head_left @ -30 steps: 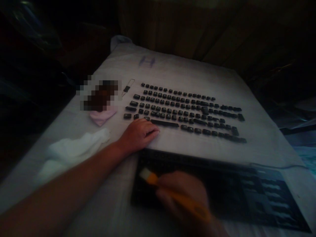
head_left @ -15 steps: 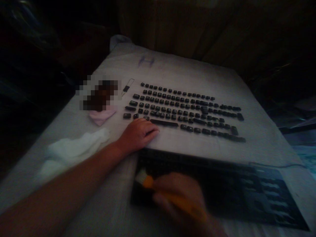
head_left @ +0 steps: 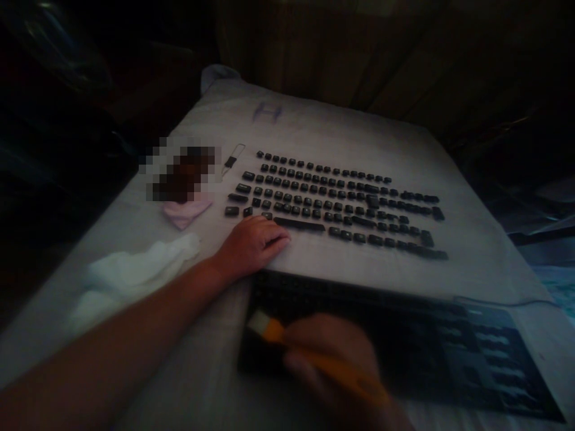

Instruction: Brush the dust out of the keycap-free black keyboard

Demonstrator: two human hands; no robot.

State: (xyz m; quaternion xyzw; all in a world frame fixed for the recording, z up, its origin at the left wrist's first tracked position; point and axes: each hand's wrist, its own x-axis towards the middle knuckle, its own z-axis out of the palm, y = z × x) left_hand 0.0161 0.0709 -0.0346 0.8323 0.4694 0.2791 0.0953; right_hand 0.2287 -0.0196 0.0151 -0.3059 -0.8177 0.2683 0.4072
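My right hand [head_left: 335, 350] is closed around an orange-handled paintbrush [head_left: 354, 374]. The brush's pale bristles touch or hover just over the left part of a black keyboard base [head_left: 395, 335], whose keys are off; which of the two, I cannot tell. My left hand [head_left: 254, 244] rests on the cloth just beyond the base's upper left corner, fingers loosely curled, with no object visible in it. Its knuckles lie against the bottom row of loose black keycaps [head_left: 305, 193], beside the long space bar key [head_left: 299, 224]. The keycaps are laid out in keyboard order.
A crumpled white cloth [head_left: 135, 269] lies left of my forearm. Farther back are a pink cloth [head_left: 186, 212] under a blurred-out item and a wire keycap puller [head_left: 230, 161]. The base's cable [head_left: 498, 299] runs off right. A pale sheet [head_left: 332, 131] covers the table.
The brush and my right hand have shifted slightly to the right over the keyboard base. My left hand stays in place.
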